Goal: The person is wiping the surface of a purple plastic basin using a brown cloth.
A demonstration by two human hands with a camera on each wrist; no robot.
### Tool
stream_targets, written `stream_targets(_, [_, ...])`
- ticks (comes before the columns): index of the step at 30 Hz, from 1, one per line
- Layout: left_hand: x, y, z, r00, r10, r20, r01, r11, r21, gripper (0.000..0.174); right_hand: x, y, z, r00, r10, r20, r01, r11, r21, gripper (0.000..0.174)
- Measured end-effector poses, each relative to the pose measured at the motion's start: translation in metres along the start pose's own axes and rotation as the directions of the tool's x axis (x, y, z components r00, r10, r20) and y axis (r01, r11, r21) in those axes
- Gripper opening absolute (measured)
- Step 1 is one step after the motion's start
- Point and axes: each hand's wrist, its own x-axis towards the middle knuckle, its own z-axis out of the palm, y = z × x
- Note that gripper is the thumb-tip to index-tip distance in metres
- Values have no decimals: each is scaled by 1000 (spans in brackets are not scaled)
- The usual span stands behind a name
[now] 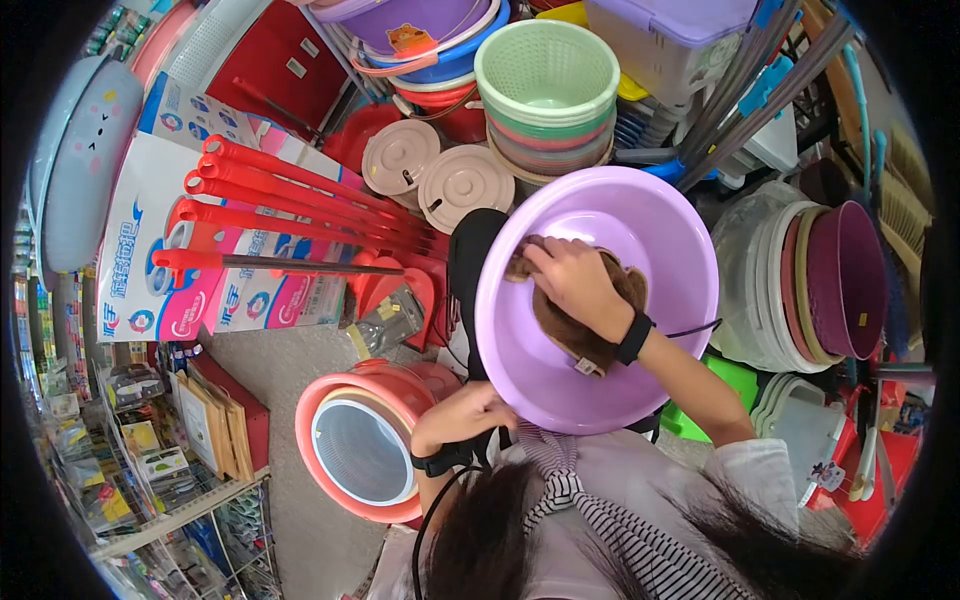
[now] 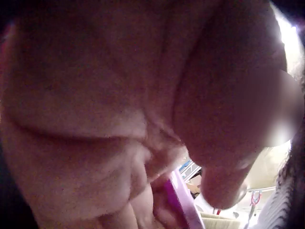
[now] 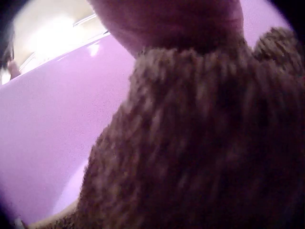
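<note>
A light purple plastic basin [image 1: 690, 260] is tilted toward me at my lap. Inside it lies a brown fluffy cloth [image 1: 625, 285] with a small white label, bunched up against the basin's wall. My right hand [image 1: 580, 285] reaches into the basin and grips this cloth, whose thick pile [image 3: 190, 143] fills much of the right wrist view. At the basin's near left rim, my left hand [image 1: 465, 415] holds the edge with curled fingers. The left wrist view shows mostly its palm [image 2: 95, 95], with a strip of the purple rim [image 2: 183, 200] beyond the fingers.
Pink and white baskets [image 1: 365, 455] stand on the floor at left. Red-handled poles [image 1: 300, 200] lean over printed cartons [image 1: 150, 250]. Green stacked baskets [image 1: 548, 75] and lidded beige buckets [image 1: 465, 188] stand ahead. More stacked basins [image 1: 845, 280] crowd the right, and a goods rack [image 1: 170, 520] is at lower left.
</note>
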Motion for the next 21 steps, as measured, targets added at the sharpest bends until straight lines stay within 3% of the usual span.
stream_targets(1, [-2, 2, -4, 998, 64, -9, -62, 984, 166, 35, -4, -3, 2, 999, -40, -30, 40, 999, -5, 29])
stream_targets(2, [-7, -17, -4, 976, 18, -218, -14, 1000, 18, 41, -7, -5, 3, 999, -44, 10, 44, 999, 6, 32])
stream_targets(3, [4, 5, 1, 874, 74, -480, -109, 993, -45, 44, -8, -7, 3, 999, -46, 16, 46, 999, 6, 32])
stream_targets(5, [13, 7, -12, 818, 77, -570, -198, 968, -153, 46, -9, -12, 4, 991, -130, -15, 130, 992, 3, 25])
stream_targets(6, [19, 10, -17, 817, 75, -571, -198, 968, -155, 46, -10, -13, 7, 991, -133, -5, 133, 991, 9, 23])
stream_targets(8, [28, 21, -22, 804, 169, -570, -160, 985, 67, 33, -13, -18, 10, 992, -126, 1, 126, 991, 48, 23])
stream_targets(10, [34, 22, -17, 797, 106, -594, -116, 993, 21, 27, -16, -19, 7, 993, -116, 6, 115, 990, 81, 22])
stream_targets(12, [40, 24, -11, 791, 40, -611, -70, 997, -26, 21, -17, -19, 0, 999, 43, 27, -49, 964, 262, 23])
stream_targets(13, [42, 25, -8, 770, 16, -637, -92, 992, -86, 16, -16, -19, -4, 998, 47, 28, -53, 964, 260, 23])
stream_targets(15, [42, 23, -5, 749, -13, -663, -116, 982, -150, 12, -14, -21, -13, 887, 441, -137, -308, 787, 535, 27])
stream_targets(17, [40, 16, -1, 710, -26, -704, -138, 975, -176, 12, -1, -19, -20, 783, 483, -393, -184, 783, 594, 25])
stream_targets(19, [42, 17, 3, 678, -20, -735, -160, 972, -174, 12, 10, -26, -32, 794, 543, -274, -240, 693, 680, 20])
stream_targets(21, [44, 15, 4, 650, -9, -760, -180, 970, -164, 13, 9, -37, -24, 842, 498, -207, -269, 720, 640, 16])
